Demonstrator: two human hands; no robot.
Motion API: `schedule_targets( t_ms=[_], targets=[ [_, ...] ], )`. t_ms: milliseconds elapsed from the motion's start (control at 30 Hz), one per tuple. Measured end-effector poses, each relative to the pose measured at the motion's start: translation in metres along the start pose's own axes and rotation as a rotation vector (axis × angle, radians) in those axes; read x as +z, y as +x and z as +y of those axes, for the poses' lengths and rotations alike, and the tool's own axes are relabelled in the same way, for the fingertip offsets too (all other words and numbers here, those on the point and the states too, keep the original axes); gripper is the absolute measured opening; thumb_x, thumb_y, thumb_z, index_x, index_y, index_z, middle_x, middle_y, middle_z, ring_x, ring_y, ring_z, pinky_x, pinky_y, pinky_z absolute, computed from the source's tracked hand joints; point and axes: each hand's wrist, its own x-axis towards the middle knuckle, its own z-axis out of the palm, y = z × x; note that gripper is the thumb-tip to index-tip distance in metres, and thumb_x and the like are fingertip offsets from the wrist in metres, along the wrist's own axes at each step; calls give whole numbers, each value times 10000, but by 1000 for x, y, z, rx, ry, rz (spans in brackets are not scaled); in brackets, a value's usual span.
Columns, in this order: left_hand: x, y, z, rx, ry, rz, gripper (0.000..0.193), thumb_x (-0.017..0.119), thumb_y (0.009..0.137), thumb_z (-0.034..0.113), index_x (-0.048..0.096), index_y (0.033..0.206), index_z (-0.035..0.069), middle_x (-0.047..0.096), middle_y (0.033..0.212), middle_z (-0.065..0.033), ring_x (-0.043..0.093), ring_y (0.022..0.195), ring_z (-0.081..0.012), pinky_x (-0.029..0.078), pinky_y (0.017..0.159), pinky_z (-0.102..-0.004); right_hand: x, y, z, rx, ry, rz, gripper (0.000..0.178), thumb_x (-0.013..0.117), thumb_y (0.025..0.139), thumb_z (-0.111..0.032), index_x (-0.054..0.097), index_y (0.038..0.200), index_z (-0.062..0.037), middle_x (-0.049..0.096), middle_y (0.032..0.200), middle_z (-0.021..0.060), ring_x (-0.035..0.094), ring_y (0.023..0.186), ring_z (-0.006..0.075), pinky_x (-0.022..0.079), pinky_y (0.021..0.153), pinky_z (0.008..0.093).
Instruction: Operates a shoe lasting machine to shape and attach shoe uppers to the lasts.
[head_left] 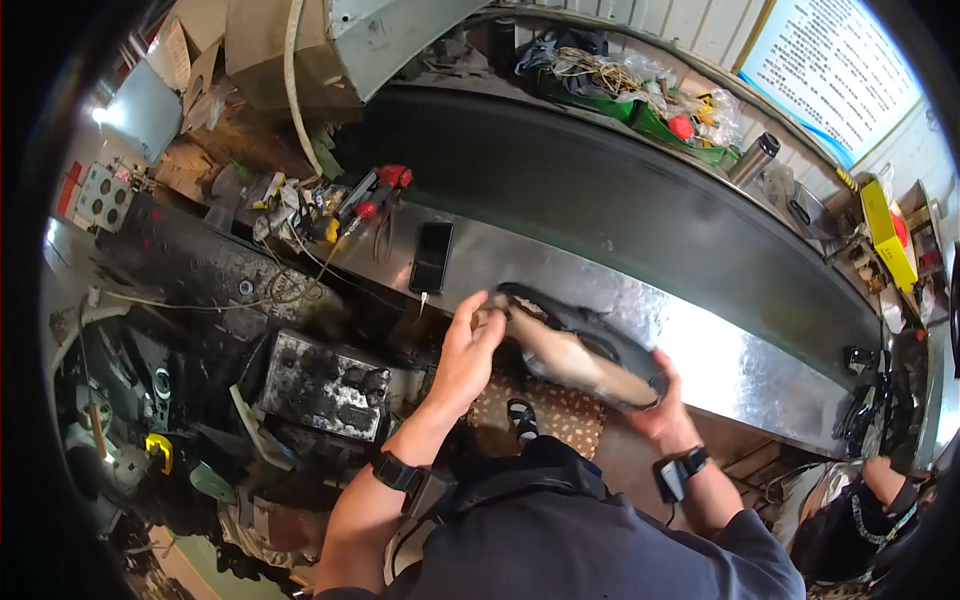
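Observation:
Between my hands is a black shoe with a tan inner face (580, 358), tilted and smeared by motion, held above the near edge of the metal bench. My left hand (468, 352) closes its fingers on the shoe's left end. Around the right end, my right hand (665, 402) is wrapped with the thumb on top. A black phone (432, 258) with a white cable plugged in lies on the bench just beyond my left hand.
A dark conveyor belt (600, 190) runs behind the metal ledge (690, 335). Red-handled tools (392, 177) and loose cables lie at the left. Green trays (655, 125) stand along the far side. A grimy machine block (325, 390) is at lower left; another person (850, 520) sits at lower right.

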Motion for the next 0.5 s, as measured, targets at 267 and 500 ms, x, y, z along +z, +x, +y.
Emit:
schedule_targets(
  t_ms=[267, 500],
  targets=[
    [-74, -60, -58, 0, 120, -33, 393, 658, 972, 146, 556, 1325, 6, 671, 1183, -107, 619, 1119, -160, 490, 958, -297, -190, 72, -289, -495, -142, 171, 473, 593, 949, -432, 618, 1205, -34, 665, 1212, 118, 684, 1005, 278, 584, 911, 401],
    [-147, -122, -77, -67, 114, 180, 309, 651, 982, 156, 612, 1246, 0, 685, 1123, -87, 639, 1078, -145, 509, 931, -281, -183, 189, -250, -572, -525, 176, 256, 548, 991, -253, 648, 1065, -29, 687, 985, 125, 665, 1054, 294, 575, 917, 442]
  ],
)
